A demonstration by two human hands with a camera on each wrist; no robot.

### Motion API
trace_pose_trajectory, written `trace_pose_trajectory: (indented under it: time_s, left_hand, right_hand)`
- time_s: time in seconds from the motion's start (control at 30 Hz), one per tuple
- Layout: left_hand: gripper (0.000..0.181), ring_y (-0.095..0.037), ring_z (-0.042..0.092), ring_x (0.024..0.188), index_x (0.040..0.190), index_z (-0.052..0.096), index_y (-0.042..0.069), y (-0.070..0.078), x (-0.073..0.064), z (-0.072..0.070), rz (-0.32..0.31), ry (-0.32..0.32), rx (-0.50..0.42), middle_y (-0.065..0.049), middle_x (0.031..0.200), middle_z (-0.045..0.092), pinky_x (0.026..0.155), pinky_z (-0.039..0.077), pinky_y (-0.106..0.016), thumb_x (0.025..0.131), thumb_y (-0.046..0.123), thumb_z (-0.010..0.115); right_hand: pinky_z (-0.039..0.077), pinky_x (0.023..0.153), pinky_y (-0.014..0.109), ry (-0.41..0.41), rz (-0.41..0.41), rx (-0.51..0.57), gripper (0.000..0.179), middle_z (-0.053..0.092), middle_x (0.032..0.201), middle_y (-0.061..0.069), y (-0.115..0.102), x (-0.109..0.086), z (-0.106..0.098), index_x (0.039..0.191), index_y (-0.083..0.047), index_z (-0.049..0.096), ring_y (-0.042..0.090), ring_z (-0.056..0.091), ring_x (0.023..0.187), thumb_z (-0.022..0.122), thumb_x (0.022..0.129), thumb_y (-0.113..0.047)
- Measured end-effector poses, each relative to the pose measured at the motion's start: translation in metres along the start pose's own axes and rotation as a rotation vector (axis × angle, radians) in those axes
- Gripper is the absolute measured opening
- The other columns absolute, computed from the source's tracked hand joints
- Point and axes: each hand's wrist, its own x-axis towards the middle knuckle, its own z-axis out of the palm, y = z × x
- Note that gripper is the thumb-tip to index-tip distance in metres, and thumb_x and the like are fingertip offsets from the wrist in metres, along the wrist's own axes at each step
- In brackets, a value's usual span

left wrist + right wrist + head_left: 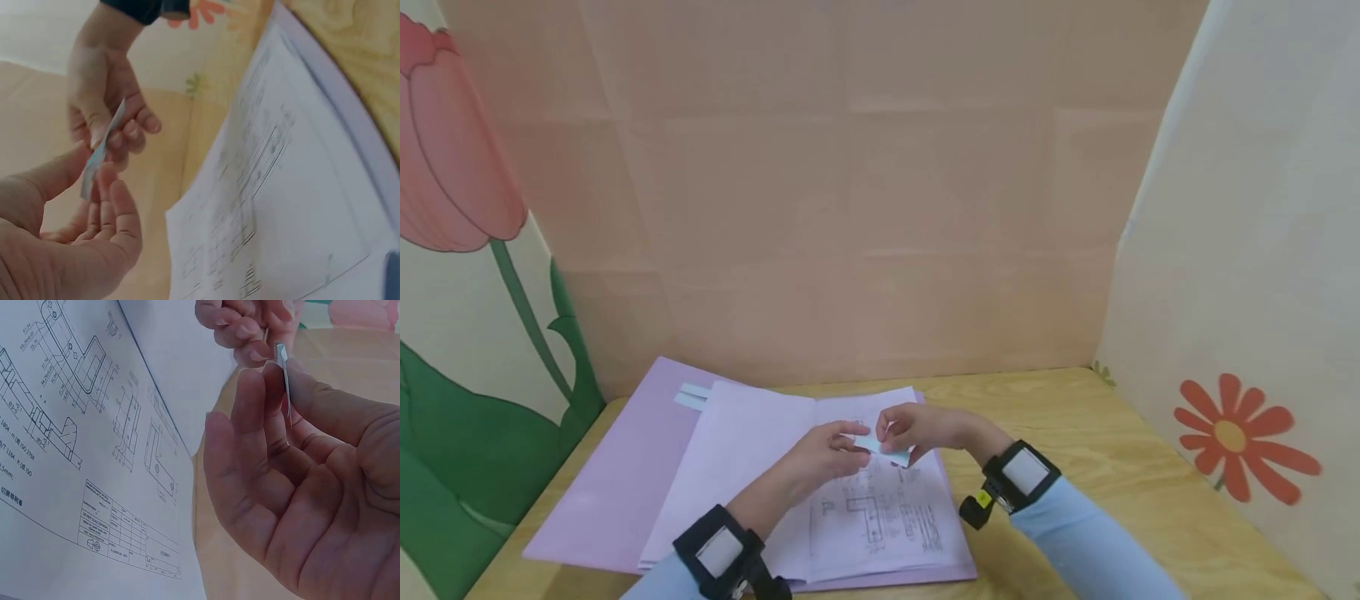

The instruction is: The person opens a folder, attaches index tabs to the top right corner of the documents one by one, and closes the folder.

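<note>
A small light-blue paper strip (887, 456) is held between both hands above an open purple folder (617, 467). My left hand (826, 454) pinches one end between thumb and fingers. The other end is pinched by my right hand (921, 427). Seen nearly edge-on in the left wrist view, the strip (105, 147) looks slightly twisted. In the right wrist view it (284, 381) shows as a thin edge between thumb and forefinger. Below the hands lies a page with printed technical drawings (880, 525); a blank white page (737, 433) lies to its left.
Light-blue strips (691, 396) lie on the inside of the folder's left cover near its top. The folder rests on a wood-grain table (1037, 417). A brown backdrop (850, 208) rises behind, with flower-printed panels (1240, 250) at the sides.
</note>
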Motion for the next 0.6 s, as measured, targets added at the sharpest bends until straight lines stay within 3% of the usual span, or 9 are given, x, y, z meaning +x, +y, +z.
trace_pose_trajectory:
  time_s: [0.1,0.2,0.4,0.6]
  left_hand:
    - [0.041,-0.024,0.065,0.099,0.126,0.057,0.006,0.000,-0.003,0.007,-0.003,0.025,-0.132,-0.015,0.112,0.065,0.089,0.054,-0.035,0.087,0.010,0.071]
    - [0.042,-0.020,0.065,0.096,0.127,0.056,0.003,-0.002,-0.004,0.014,-0.010,0.052,-0.207,-0.017,0.118,0.065,0.088,0.054,-0.033,0.088,0.009,0.070]
    - [0.044,-0.018,0.066,0.101,0.128,0.053,-0.001,-0.007,-0.004,0.020,-0.023,0.056,-0.298,-0.013,0.118,0.066,0.092,0.053,-0.032,0.088,0.009,0.069]
    - [0.044,-0.021,0.065,0.106,0.128,0.050,-0.003,-0.010,-0.004,0.022,-0.028,0.042,-0.350,-0.013,0.117,0.066,0.094,0.053,-0.031,0.089,0.008,0.067]
  right_hand:
    - [0.055,0.070,0.032,-0.008,0.007,0.011,0.020,0.064,0.099,0.017,0.000,0.000,-0.001,0.106,0.001,0.055,0.016,0.059,0.081,0.060,0.096,-0.016]
    - [0.055,0.071,0.033,-0.017,0.014,0.019,0.018,0.065,0.102,0.017,0.001,0.000,-0.001,0.105,-0.001,0.056,0.016,0.060,0.080,0.060,0.096,-0.016]
    - [0.056,0.073,0.034,-0.023,0.022,0.016,0.013,0.066,0.105,0.018,0.000,-0.001,-0.001,0.102,-0.006,0.057,0.017,0.062,0.082,0.061,0.095,-0.016]
    - [0.055,0.070,0.032,-0.036,0.031,0.005,0.011,0.066,0.091,0.009,-0.002,0.000,0.000,0.100,-0.006,0.058,0.016,0.061,0.078,0.061,0.095,-0.015]
